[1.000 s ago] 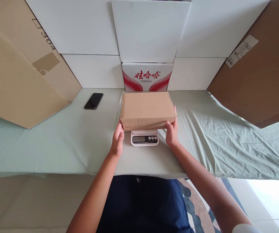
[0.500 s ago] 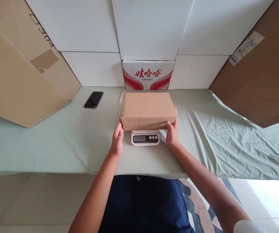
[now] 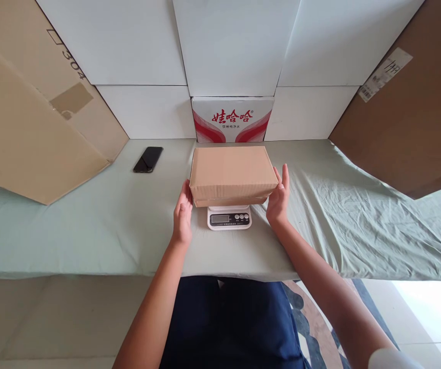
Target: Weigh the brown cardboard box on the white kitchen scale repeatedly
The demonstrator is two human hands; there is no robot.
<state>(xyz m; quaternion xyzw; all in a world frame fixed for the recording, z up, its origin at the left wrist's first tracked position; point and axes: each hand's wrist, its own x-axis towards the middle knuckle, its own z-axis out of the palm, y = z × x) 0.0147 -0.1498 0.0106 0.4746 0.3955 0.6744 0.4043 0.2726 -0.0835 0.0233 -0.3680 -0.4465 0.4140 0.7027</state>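
Note:
A closed brown cardboard box (image 3: 232, 166) rests on a small white digital scale (image 3: 229, 227). The scale's front, with its display and buttons, sticks out below the box; its platform is hidden. My left hand (image 3: 182, 215) is upright beside the box's left side, fingers stretched along it and not wrapped around. At the right front corner, my right hand (image 3: 278, 200) stands open, fingers apart and pointing away from me. Whether either hand still touches the cardboard is hard to make out. No digits can be read on the display.
A black phone (image 3: 148, 159) lies on the green cloth (image 3: 128, 220) to the left. Behind stands a white-and-red carton (image 3: 232, 132) against white panels (image 3: 231, 46). Large cardboard sheets flank the table, one on the left (image 3: 32, 128) and one on the right (image 3: 408, 128).
My right hand has let go of the box's front corner; its thumb has come off and its fingers have spread. The left hand has loosened and shifted slightly left. The box stays on the scale.

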